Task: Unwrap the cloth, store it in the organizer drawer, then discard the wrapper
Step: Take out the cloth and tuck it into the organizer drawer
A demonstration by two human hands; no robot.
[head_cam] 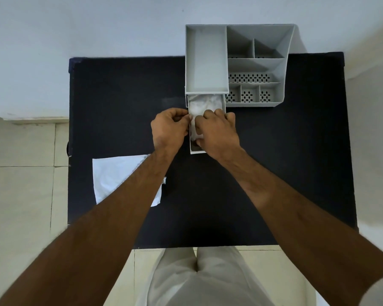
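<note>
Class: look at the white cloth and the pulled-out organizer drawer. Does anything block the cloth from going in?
Nothing visible does. The cloth already lies in the open drawer, with the left hand and right hand on it. The wrapper lies apart on the table.

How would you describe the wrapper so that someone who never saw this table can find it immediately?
Start at the black table with the grey organizer at its far edge. Come to the near left part of the table, under the person's left forearm. The wrapper lies flat there, a thin, white, crinkled sheet; the only other white thing, the cloth, sits in the open drawer.
</note>
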